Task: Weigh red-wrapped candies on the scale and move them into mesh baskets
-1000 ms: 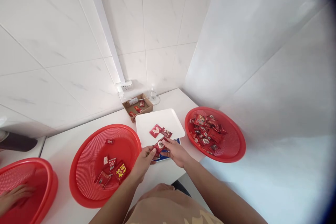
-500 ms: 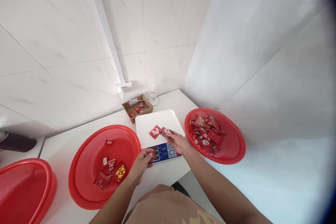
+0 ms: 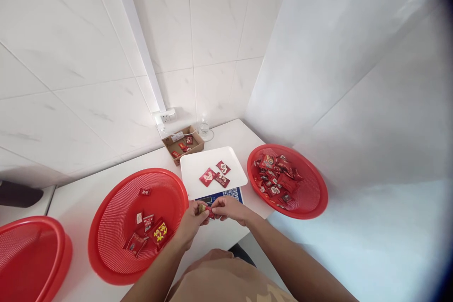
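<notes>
In front of the scale's blue keypad (image 3: pixel 231 194), my left hand (image 3: pixel 193 221) pinches a small red snack packet (image 3: pixel 211 213). My right hand (image 3: pixel 228 209) has its fingertips closed on the packet's other side, so both hands touch it. Part of the packet, with a greenish-gold patch, is covered by my fingers. Three red packets lie apart from my hands on the scale's white pan (image 3: pixel 193 160): a heart-printed packet (image 3: pixel 208 177), a dark red packet (image 3: pixel 222 180) and another packet (image 3: pixel 223 167) farther back.
A red basket (image 3: pixel 92 231) with several packets stands left, and a fuller red basket (image 3: pixel 320 207) right. Another red basket (image 3: pixel 65 255) is at the far left. Behind the scale are a cardboard box (image 3: pixel 177 160) with packets and a clear bottle (image 3: pixel 204 127) by the wall.
My right hand has let go of packets on the pan and drawn back toward me, meeting my left hand at the packet. Three packets now lie on the pan.
</notes>
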Action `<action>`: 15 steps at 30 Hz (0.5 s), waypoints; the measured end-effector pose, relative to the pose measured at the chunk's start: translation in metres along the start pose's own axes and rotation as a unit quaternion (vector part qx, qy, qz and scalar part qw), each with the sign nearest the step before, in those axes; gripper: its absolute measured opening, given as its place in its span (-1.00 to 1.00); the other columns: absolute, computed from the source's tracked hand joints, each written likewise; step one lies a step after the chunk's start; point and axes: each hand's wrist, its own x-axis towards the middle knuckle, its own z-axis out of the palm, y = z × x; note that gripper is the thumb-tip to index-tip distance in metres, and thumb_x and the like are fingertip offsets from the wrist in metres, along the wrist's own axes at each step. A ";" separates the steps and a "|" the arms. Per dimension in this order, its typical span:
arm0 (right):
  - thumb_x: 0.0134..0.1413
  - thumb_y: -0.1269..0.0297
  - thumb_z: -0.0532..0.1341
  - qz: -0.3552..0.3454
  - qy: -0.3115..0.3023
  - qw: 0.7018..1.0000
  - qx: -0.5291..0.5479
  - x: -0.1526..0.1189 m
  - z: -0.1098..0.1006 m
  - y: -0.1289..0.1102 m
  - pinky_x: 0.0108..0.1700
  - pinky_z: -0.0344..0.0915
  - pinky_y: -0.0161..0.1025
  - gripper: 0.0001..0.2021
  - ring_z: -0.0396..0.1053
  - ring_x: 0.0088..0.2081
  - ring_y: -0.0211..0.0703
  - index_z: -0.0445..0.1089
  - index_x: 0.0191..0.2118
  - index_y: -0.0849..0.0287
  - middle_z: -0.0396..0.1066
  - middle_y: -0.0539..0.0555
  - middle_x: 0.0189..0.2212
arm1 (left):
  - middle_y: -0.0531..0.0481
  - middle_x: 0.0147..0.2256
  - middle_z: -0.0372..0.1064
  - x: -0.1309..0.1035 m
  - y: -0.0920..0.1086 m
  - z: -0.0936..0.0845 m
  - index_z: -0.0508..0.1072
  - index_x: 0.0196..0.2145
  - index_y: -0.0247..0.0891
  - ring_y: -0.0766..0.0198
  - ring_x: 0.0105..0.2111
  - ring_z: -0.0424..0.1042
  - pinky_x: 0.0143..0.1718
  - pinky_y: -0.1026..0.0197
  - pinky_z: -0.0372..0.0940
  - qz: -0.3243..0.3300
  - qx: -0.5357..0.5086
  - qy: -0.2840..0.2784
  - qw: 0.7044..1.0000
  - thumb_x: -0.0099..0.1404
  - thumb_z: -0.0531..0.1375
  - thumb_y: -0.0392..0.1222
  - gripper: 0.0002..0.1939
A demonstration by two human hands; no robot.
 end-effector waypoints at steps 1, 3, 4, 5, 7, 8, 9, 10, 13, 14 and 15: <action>-0.14 0.24 0.28 -0.001 0.004 1.000 -0.005 0.000 0.000 0.001 -0.39 0.23 -0.36 -0.83 0.32 -0.47 -0.33 0.41 -0.39 0.21 0.44 0.01 -0.50 | 0.10 -0.45 0.31 0.000 0.000 0.000 0.32 -0.29 -0.26 0.39 -0.48 0.31 -0.30 0.21 0.25 0.000 0.001 0.001 1.000 -0.07 0.32 0.03 -0.55; -0.15 0.26 0.28 -0.005 0.030 0.999 -0.013 0.003 -0.002 0.004 -0.42 0.22 -0.36 -0.86 0.30 -0.51 -0.33 0.39 -0.44 0.21 0.43 0.00 -0.54 | 0.08 -0.41 0.32 0.000 -0.001 0.000 0.32 -0.20 -0.25 0.37 -0.46 0.32 -0.29 0.19 0.26 -0.007 0.000 0.020 1.000 -0.07 0.32 0.05 -0.48; -0.15 0.27 0.28 -0.006 0.052 0.999 -0.014 0.006 -0.003 0.006 -0.43 0.22 -0.37 -0.87 0.29 -0.52 -0.33 0.38 -0.46 0.21 0.42 0.00 -0.56 | 0.06 -0.37 0.32 0.000 -0.002 -0.001 0.31 -0.15 -0.24 0.36 -0.45 0.33 -0.28 0.18 0.27 -0.011 -0.002 0.034 0.999 -0.06 0.32 0.07 -0.44; -0.15 0.28 0.28 -0.004 0.080 0.997 -0.007 0.009 -0.005 0.008 -0.44 0.22 -0.37 -0.88 0.29 -0.53 -0.33 0.38 -0.48 0.21 0.41 0.00 -0.58 | 0.04 -0.34 0.31 0.000 -0.003 -0.002 0.29 -0.10 -0.23 0.35 -0.44 0.34 -0.28 0.17 0.28 -0.015 -0.006 0.050 0.999 -0.06 0.32 0.07 -0.40; -0.12 0.29 0.27 0.009 0.142 0.989 0.029 0.017 -0.010 0.011 -0.43 0.25 -0.36 -0.89 0.30 -0.52 -0.33 0.37 -0.48 0.22 0.41 0.00 -0.57 | 0.00 -0.28 0.30 0.000 -0.005 -0.004 0.27 -0.06 -0.22 0.34 -0.40 0.35 -0.28 0.18 0.29 -0.025 -0.011 0.076 0.997 -0.05 0.31 0.07 -0.37; -0.10 0.30 0.27 0.019 0.169 0.984 0.058 0.020 -0.012 0.011 -0.42 0.27 -0.36 -0.90 0.32 -0.52 -0.33 0.37 -0.46 0.22 0.41 0.01 -0.55 | -0.01 -0.27 0.29 0.000 -0.006 -0.005 0.27 -0.07 -0.22 0.33 -0.39 0.35 -0.28 0.18 0.30 -0.031 -0.012 0.081 0.996 -0.04 0.31 0.06 -0.39; -0.07 0.30 0.25 0.028 0.190 0.977 0.092 0.024 -0.014 0.012 -0.40 0.29 -0.36 -0.90 0.34 -0.51 -0.33 0.37 -0.43 0.22 0.43 0.02 -0.52 | -0.02 -0.26 0.29 0.000 -0.007 -0.006 0.27 -0.07 -0.23 0.33 -0.38 0.36 -0.28 0.19 0.30 -0.033 -0.013 0.084 0.996 -0.02 0.31 0.06 -0.40; -0.05 0.31 0.24 0.036 0.205 0.970 0.126 0.026 -0.015 0.012 -0.37 0.31 -0.35 -0.90 0.36 -0.49 -0.32 0.37 -0.38 0.22 0.44 0.04 -0.48 | -0.02 -0.26 0.29 0.000 -0.008 -0.006 0.28 -0.08 -0.22 0.33 -0.38 0.36 -0.29 0.19 0.30 -0.036 -0.013 0.084 0.996 -0.01 0.30 0.05 -0.42; -0.04 0.32 0.25 0.048 0.224 0.953 0.199 0.028 -0.017 0.010 -0.31 0.37 -0.32 -0.73 0.43 -0.42 -0.28 0.34 -0.15 0.20 0.45 0.07 -0.37 | -0.02 -0.26 0.29 0.000 -0.008 -0.007 0.28 -0.08 -0.21 0.34 -0.39 0.36 -0.30 0.20 0.30 -0.038 -0.013 0.085 0.996 -0.01 0.30 0.05 -0.43; -0.05 0.32 0.26 0.046 0.224 0.951 0.206 0.027 -0.018 0.010 -0.30 0.38 -0.30 -0.65 0.44 -0.39 -0.26 0.31 -0.08 0.18 0.45 0.08 -0.34 | -0.01 -0.26 0.28 0.000 -0.008 -0.007 0.27 -0.08 -0.20 0.34 -0.39 0.36 -0.30 0.20 0.29 -0.038 -0.012 0.087 0.995 -0.02 0.30 0.05 -0.42; -0.07 0.32 0.27 0.041 0.222 0.952 0.207 0.026 -0.021 0.010 -0.29 0.39 -0.29 -0.60 0.45 -0.37 -0.24 0.29 -0.04 0.17 0.45 0.09 -0.32 | -0.01 -0.26 0.28 -0.001 -0.007 -0.008 0.27 -0.07 -0.20 0.34 -0.40 0.36 -0.31 0.20 0.29 -0.039 -0.011 0.088 0.995 -0.02 0.30 0.06 -0.41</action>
